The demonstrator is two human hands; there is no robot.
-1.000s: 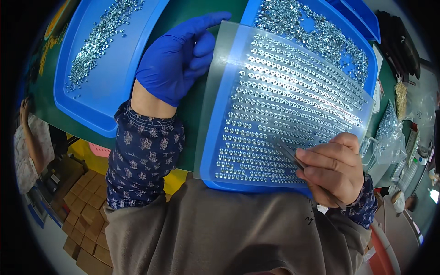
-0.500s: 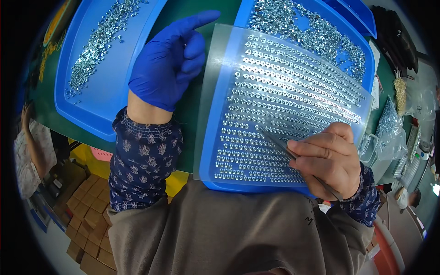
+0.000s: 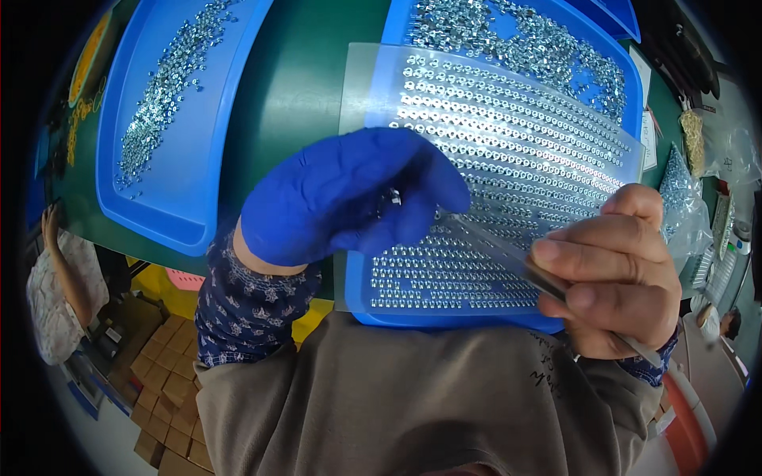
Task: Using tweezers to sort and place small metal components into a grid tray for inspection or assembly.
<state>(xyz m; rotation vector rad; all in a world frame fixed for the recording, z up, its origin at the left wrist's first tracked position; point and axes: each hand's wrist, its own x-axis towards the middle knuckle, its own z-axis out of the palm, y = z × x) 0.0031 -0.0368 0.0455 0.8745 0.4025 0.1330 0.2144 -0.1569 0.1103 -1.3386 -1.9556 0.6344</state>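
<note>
My left hand (image 3: 341, 198), in a blue glove, is cupped with curled fingers. A small shiny metal part (image 3: 394, 196) shows in its palm; whether more lie under the fingers is hidden. My bare right hand (image 3: 611, 274) grips metal tweezers (image 3: 548, 279). Their blurred tips reach left to the gloved fingertips, and I cannot tell whether they pinch anything. Beneath both hands lies a clear plastic sheet (image 3: 361, 87), covered with rows of small silvery metal parts (image 3: 421, 297). The gloved hand covers part of the rows at the sheet's left side.
Under the sheet is a blue tray (image 3: 444, 320), with a heap of loose metal parts (image 3: 548, 47) at its far end. Another blue tray (image 3: 190, 151) with loose parts stands left on the green table (image 3: 282, 79). Bagged parts (image 3: 679, 198) lie right. A person (image 3: 67, 285) is at far left.
My left hand has come right and nearer, over the sheet, its pointing finger now curled in. My right hand has lifted slightly right, and the tweezers' tips have left the rows for the glove.
</note>
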